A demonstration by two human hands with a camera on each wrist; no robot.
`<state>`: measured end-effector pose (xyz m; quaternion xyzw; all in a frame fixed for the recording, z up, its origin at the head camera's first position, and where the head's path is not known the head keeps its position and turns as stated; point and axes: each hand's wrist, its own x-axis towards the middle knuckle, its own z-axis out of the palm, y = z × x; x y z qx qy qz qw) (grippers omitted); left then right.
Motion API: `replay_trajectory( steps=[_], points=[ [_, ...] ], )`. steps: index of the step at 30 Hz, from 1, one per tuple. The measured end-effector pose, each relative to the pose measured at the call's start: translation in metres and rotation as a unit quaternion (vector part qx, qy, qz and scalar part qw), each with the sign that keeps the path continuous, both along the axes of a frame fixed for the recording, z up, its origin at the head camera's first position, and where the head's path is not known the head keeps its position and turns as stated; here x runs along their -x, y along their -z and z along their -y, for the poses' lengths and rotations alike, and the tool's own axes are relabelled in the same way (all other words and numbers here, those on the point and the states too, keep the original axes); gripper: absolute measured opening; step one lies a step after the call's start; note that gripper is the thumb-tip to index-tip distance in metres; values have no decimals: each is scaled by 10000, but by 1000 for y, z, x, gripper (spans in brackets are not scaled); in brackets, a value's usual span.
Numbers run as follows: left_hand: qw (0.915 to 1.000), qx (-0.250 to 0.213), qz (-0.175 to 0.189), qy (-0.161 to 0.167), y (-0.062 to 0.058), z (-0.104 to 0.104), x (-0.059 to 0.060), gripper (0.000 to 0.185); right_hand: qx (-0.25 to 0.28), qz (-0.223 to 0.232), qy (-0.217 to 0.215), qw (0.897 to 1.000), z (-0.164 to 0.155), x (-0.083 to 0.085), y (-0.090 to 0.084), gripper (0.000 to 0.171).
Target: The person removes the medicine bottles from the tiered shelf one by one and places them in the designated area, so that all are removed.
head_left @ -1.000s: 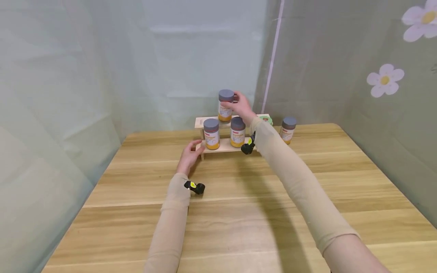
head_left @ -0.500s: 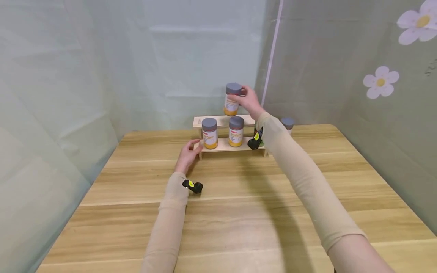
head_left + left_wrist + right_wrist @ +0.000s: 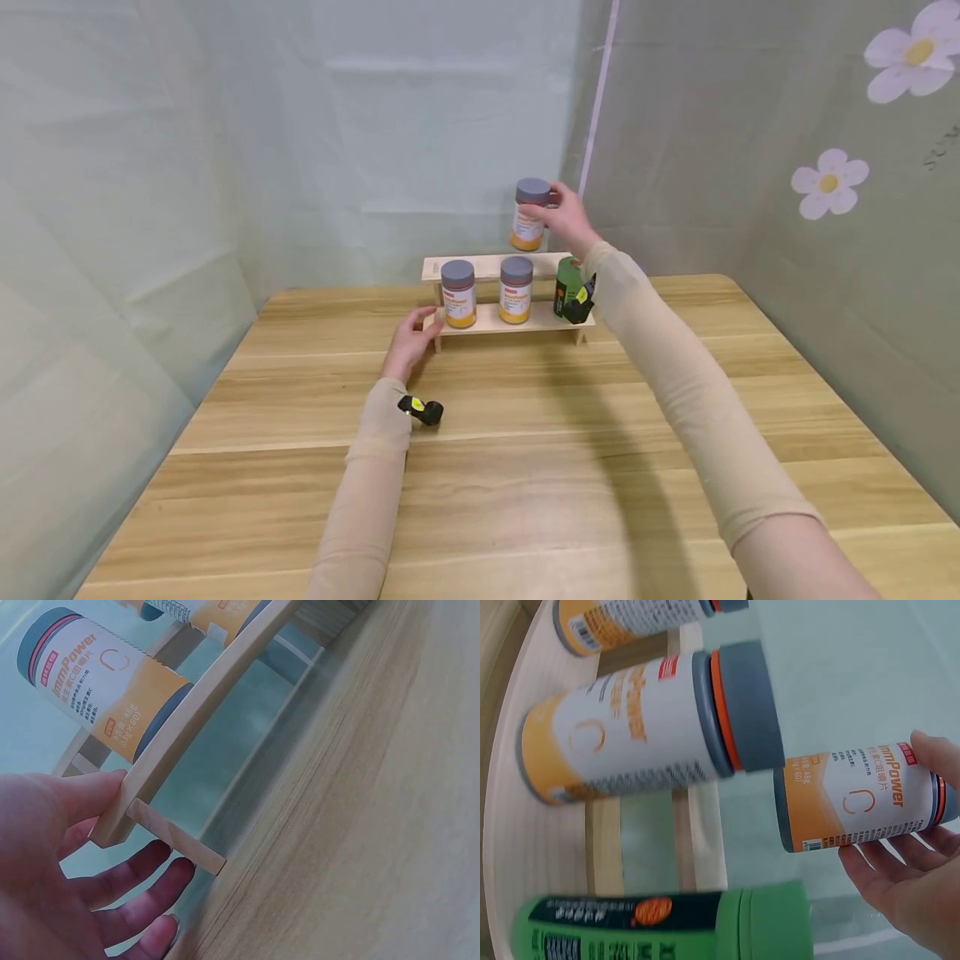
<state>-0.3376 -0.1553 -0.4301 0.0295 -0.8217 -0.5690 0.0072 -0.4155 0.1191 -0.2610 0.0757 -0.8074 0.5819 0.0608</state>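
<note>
My right hand (image 3: 561, 213) grips an orange-and-white jar with a grey lid (image 3: 530, 216) in the air, just above the right part of the top shelf of a small wooden two-step rack (image 3: 480, 267). In the right wrist view the held jar (image 3: 859, 799) lies across the fingers (image 3: 900, 881). My left hand (image 3: 412, 337) rests at the rack's left end, with the thumb (image 3: 82, 793) against the lower shelf (image 3: 196, 718) and straight fingers by its foot. Two matching jars (image 3: 458, 293) (image 3: 515, 289) and a green jar (image 3: 566, 287) stand on the lower shelf.
The rack stands at the far side of a wooden table (image 3: 525, 467), close to pale curtain walls on the left, back and right. The top shelf of the rack is bare under the held jar. My right forearm (image 3: 675, 383) crosses over the table's right half.
My right hand has carried the jar to the right and slightly higher. The green jar has come into view on the lower shelf. The left hand has stayed at the rack's end.
</note>
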Motion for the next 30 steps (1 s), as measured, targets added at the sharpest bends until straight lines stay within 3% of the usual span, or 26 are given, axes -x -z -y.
replay_trajectory(
  steps=[7,13,21,30],
  points=[
    [10000,-24,-32,41,0,-2,2,50,-55,17,126,9999,-17,1,2,65],
    [9999,1,144,43,4,-4,-3,50,-1,80,174,9998,-30,-7,7,63],
    [9999,63,27,134,-3,-4,-2,51,-16,66,462,9989,-51,-7,1,66],
    [9999,17,94,126,-6,-1,-5,50,385,128,679,9969,-63,-8,-3,61]
  ],
)
